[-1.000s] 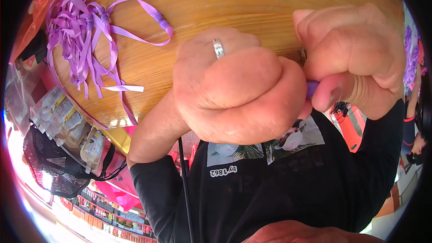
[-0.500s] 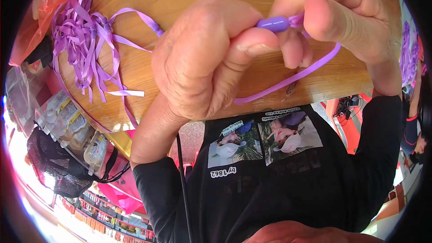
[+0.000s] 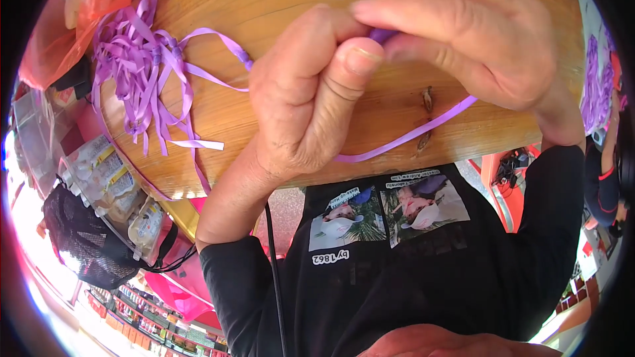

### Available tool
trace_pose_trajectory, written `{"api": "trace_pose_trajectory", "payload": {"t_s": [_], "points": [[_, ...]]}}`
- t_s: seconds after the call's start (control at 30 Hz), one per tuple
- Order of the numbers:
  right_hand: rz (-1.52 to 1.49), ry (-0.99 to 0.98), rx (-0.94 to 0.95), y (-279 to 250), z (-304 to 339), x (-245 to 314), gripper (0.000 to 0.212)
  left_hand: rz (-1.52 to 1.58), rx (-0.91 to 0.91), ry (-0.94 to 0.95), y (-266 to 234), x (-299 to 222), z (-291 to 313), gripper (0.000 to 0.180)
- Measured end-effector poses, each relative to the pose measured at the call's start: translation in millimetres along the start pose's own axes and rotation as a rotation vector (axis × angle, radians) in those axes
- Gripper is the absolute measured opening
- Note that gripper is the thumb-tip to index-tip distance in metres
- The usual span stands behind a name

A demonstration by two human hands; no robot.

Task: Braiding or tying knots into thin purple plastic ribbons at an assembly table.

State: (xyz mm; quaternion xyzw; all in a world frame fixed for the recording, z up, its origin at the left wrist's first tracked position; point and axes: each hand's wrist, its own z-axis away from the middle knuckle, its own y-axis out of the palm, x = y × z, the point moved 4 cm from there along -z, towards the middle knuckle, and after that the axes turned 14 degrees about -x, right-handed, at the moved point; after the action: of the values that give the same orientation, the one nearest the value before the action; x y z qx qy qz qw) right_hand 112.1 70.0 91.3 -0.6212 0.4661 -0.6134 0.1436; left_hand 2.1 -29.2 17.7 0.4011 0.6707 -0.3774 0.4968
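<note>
Both hands meet over the wooden table [image 3: 370, 112], pinching a small purple plastic tube [image 3: 381, 34]; only a sliver of it shows between the fingers. My left hand [image 3: 304, 86] is closed on its left end with thumb and forefinger. From the other side the fingers of my right hand [image 3: 476, 39] cover most of it. A flat purple ribbon [image 3: 417, 133] loops beneath, running from under my left hand to my right. To the left lies a tangled pile of purple ribbons [image 3: 142, 69] with small purple tubes on them; one strand reaches my left hand.
An orange-red plastic bag [image 3: 66, 33] sits at the far left. Below it are a clear box of packaged items [image 3: 116, 182] and a black mesh bag [image 3: 83, 238]. More purple ribbons [image 3: 595, 86] hang at the right edge, near another person's arm [image 3: 610, 152].
My right hand has moved left and closed over the tube, hiding most of it. The tube was plainly visible before. The view has shifted slightly.
</note>
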Motion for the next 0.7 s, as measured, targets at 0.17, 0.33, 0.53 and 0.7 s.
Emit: {"api": "trace_pose_trajectory", "payload": {"t_s": [0.17, 0.33, 0.53, 0.7], "points": [[0.090, -0.119, -0.307, -1, 21, -10, 0.022, -0.045, -0.231, 0.212, -16, 5, -11, 0.019], [-0.247, 0.431, -0.610, -34, 71, -83, 0.027, -0.148, -0.298, 0.214, -21, 8, -13, 0.012], [-0.322, 0.481, -1.066, -153, 164, -174, 0.029, -0.316, -0.163, 0.515, -6, -13, -11, 0.012], [-0.171, 0.444, -1.384, -225, 212, -186, 0.028, -0.432, -0.182, 0.548, -10, -21, -6, 0.012]]}}
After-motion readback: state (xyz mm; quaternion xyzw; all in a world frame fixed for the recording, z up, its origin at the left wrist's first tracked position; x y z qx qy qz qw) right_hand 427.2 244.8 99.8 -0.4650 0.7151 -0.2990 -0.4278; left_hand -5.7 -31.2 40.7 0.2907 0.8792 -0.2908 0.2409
